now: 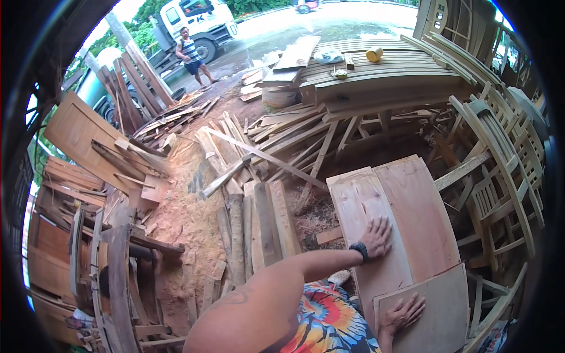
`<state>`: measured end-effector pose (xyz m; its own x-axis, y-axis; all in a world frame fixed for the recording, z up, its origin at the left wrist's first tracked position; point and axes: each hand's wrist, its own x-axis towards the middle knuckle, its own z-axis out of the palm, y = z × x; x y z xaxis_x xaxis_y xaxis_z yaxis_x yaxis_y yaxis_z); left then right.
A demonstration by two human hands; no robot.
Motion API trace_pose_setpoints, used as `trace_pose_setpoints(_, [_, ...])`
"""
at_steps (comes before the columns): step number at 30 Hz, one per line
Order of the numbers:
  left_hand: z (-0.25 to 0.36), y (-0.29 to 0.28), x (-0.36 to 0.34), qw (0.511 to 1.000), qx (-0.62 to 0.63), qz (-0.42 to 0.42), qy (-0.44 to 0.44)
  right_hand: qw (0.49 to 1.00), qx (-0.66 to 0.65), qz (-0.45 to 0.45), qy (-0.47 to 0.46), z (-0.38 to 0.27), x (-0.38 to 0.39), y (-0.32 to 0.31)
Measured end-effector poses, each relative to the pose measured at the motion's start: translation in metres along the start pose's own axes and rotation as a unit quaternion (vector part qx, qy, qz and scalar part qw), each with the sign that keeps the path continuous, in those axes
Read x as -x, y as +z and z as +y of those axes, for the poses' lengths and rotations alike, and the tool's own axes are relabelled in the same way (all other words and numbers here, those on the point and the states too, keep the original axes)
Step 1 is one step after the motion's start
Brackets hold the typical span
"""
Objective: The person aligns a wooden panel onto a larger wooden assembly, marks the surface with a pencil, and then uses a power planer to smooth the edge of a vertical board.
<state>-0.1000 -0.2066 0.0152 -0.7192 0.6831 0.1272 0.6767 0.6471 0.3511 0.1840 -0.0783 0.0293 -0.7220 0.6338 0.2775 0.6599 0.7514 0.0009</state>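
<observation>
left hand (375, 237): flat, fingers spread, pressing long board (368, 223) to steady it | right hand (402, 313): spread flat on short board (435, 309) | both boards lie on stack before person | scrap timber (259, 223) left

both hands flat, palms down, fingers spread: l hand (376, 237) fwd, r hand (402, 313) nearer body

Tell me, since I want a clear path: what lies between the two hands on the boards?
Head view: only bare wood. The left hand rests flat on the long board, the right hand on a smaller panel.
</observation>
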Motion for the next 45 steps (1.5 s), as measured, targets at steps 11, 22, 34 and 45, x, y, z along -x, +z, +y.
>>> trace_pose_setpoints(11, [0.09, -0.005, 0.081, 0.973, -0.082, -0.029, 0.213, 1.0, -0.024, 0.009, 0.013, 0.005, -0.012, -0.001])
trace_pose_setpoints(22, [0.095, 0.007, 0.115, 0.994, 0.079, 0.015, 0.067, 0.979, -0.163, -0.113, 0.051, 0.014, -0.008, -0.012])
trace_pose_setpoints(34, [0.078, -0.063, 0.171, 0.975, 0.217, 0.047, 0.025, 0.97, -0.198, -0.132, 0.057, 0.017, -0.012, -0.025])
trace_pose_setpoints(45, [-0.058, -0.089, 0.103, 0.955, 0.23, 0.132, -0.134, 0.983, -0.121, -0.14, 0.003, 0.007, -0.027, -0.037])
